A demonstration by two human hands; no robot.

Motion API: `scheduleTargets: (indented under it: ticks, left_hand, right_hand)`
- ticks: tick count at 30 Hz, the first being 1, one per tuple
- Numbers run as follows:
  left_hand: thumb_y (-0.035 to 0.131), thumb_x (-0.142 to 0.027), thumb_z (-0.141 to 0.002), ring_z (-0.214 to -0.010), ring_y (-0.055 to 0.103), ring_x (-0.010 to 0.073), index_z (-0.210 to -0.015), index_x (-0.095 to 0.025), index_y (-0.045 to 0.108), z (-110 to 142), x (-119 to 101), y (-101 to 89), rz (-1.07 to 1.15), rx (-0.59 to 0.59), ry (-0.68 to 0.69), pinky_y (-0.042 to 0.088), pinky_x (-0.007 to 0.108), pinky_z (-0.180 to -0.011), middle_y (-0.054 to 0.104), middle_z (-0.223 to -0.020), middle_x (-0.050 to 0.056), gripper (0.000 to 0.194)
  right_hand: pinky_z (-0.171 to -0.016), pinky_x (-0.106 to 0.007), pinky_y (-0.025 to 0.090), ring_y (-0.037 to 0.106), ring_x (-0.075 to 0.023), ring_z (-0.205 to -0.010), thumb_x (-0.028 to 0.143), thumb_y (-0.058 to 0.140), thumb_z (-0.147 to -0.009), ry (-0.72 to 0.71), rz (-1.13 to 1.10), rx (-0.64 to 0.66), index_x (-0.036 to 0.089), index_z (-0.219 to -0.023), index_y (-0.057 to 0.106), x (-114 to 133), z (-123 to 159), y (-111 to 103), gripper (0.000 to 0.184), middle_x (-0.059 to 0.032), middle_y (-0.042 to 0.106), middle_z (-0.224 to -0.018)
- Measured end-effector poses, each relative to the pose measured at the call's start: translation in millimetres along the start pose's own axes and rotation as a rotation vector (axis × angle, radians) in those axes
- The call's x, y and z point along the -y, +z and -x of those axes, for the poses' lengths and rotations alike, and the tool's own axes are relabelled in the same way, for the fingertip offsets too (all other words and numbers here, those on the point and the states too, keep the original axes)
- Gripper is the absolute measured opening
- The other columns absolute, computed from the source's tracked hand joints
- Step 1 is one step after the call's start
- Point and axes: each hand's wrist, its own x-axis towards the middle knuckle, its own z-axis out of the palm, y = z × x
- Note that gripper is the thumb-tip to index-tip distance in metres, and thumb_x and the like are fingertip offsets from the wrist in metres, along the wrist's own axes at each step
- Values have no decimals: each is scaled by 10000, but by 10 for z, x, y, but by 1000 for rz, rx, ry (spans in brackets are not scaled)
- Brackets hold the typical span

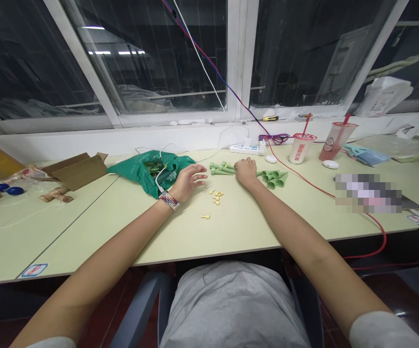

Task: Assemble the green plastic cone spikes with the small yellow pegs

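My left hand (191,182) lies palm down on the pale green table (96,232) with its fingers spread, holding nothing, just next to a crumpled green plastic bag (153,171). My right hand (246,173) rests with its fingers together between several green plastic pegs (222,169) and a cluster of green conical pieces (274,179). It touches the pegs, and its palm hides whatever lies beneath. Several small yellow pieces (216,196) lie between my hands, and a single one (205,217) sits nearer the table's front edge.
A white power strip (247,149) and a red cable (303,177) lie behind my hands. Two drink cups with red straws (299,148) stand at the back right. A cardboard box (75,171), wooden pieces (55,195) and blue discs (8,190) lie left. Windows line the back.
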Motion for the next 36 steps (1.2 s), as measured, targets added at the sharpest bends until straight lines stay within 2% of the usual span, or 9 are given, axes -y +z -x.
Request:
scheduleTargets:
  ticks: [5, 9, 13, 17, 21, 25, 27, 31, 36]
  left_hand:
    - [828, -363, -702, -868, 667, 180, -891, -184, 667, -10, -2, -8, -2, 1, 5, 525, 276, -694, 682, -1063, 58, 306]
    - [817, -363, -708, -867, 667, 180, -897, -182, 659, -11, -10, -9, 0, -2, 6, 518, 274, -694, 686, -1077, 63, 306]
    - [813, -356, -705, -865, 667, 184, -891, -183, 658, -6, -18, -3, 1, -5, 5, 522, 275, -689, 690, -1085, 71, 297]
    - [816, -359, -707, -855, 674, 183, -890, -183, 661, -7, -18, -1, 5, -6, 10, 527, 275, -684, 693, -1076, 72, 297]
    - [800, -367, -719, -846, 684, 184, -897, -181, 656, -16, 5, -14, -25, 2, 24, 533, 280, -679, 694, -1073, 77, 295]
    - [773, -354, -742, -796, 677, 167, -923, -186, 654, -27, 43, -43, -227, -19, 213, 541, 269, -652, 681, -1004, 59, 275]
    - [770, -360, -761, -774, 677, 162, -976, -192, 654, -32, 58, -56, -328, -27, 320, 545, 261, -633, 671, -966, 47, 296]
    - [777, -441, -804, -758, 687, 160, -1131, -200, 651, -44, 86, -52, -378, 0, 339, 561, 253, -610, 660, -947, 43, 425]
    - [812, -535, -787, -828, 694, 191, -1050, -189, 662, -54, 99, -8, -295, 9, 316, 611, 289, -641, 676, -976, 63, 460]
  right_hand:
    - [-1013, -413, 370, 524, -328, -1279, 131, 492, -945, 59, 18, -42, 142, -1269, 715, -103, -33, -178, 394, -207, 684, -1287]
    - [-1028, -443, 411, 568, -345, -1279, 175, 595, -877, 169, 9, 207, 155, -1256, 727, -326, -70, -423, 402, -200, 700, -1273]
    - [-1025, -467, 427, 585, -355, -1266, 220, 669, -804, 143, 19, 387, 192, -1219, 753, -509, -29, -518, 424, -182, 708, -1281]
    - [-1029, -465, 408, 582, -341, -1273, 194, 675, -800, 135, 56, 339, 195, -1186, 764, -552, 9, -459, 397, -181, 708, -1284]
    - [-965, -414, 436, 639, -313, -1176, 175, 652, -832, 135, -15, 162, 178, -1115, 765, -525, -23, -400, 304, -168, 738, -1196]
    - [-837, -337, 469, 682, -271, -1071, 224, 601, -894, 126, -272, -152, 202, -1145, 735, -362, -72, -379, 285, -121, 760, -1144]
    - [-803, -309, 476, 688, -246, -1025, 286, 635, -890, 73, -447, -224, 197, -1126, 725, -184, -62, -379, 268, -92, 767, -1094]
    - [-788, -280, 485, 683, -188, -890, 380, 685, -882, -150, -719, -182, 185, -1062, 723, 294, 96, -409, 269, -47, 756, -992]
    - [-789, -277, 459, 651, -179, -902, 324, 598, -942, -396, -685, -177, 203, -991, 743, 689, 376, -500, 195, -52, 731, -1018]
